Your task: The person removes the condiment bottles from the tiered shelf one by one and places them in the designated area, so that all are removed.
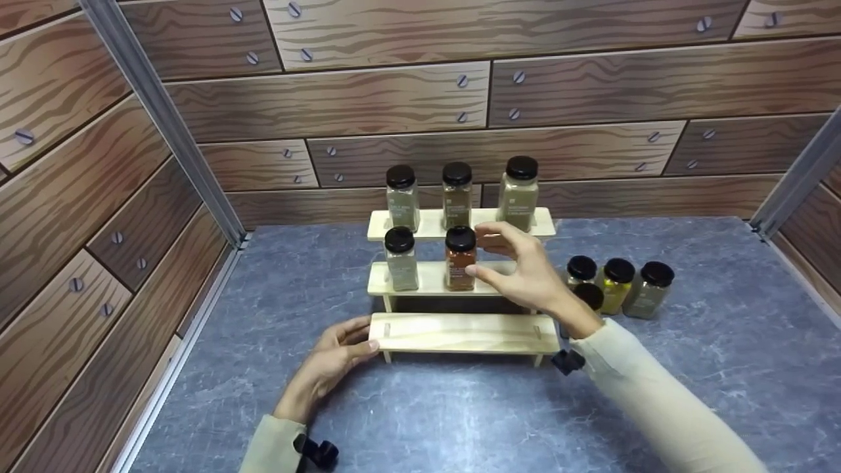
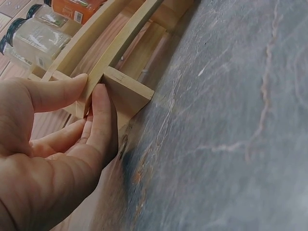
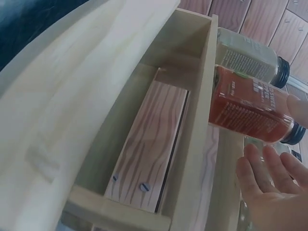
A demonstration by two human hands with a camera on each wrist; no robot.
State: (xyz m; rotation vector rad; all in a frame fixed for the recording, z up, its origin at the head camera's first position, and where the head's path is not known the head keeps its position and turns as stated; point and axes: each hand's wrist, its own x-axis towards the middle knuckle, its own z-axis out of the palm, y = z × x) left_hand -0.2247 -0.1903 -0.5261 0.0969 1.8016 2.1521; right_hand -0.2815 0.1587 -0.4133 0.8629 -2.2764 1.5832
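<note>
The left hand (image 1: 336,355) pinches the left end of the lowest step of a three-step wooden spice rack (image 1: 460,332), thumb above and fingers below, as the left wrist view shows. On the middle step stands a jar of red-orange spice (image 1: 460,263) with a black lid. Beside it is the right hand (image 1: 525,269), fingers spread around the jar's right side. In the right wrist view its thumb overlaps the jar near the lid, while the other fingers (image 3: 276,168) are apart from the glass. A pale spice jar (image 1: 402,263) stands left of the red-orange one.
Three jars stand on the top step: a grey-green one (image 1: 403,203), a brown one (image 1: 457,200) and a larger pale green one (image 1: 519,197). Right of the rack, several jars, including a yellow one (image 1: 616,289), stand on the grey marbled table (image 1: 723,368). Wood-patterned walls (image 1: 394,105) enclose it.
</note>
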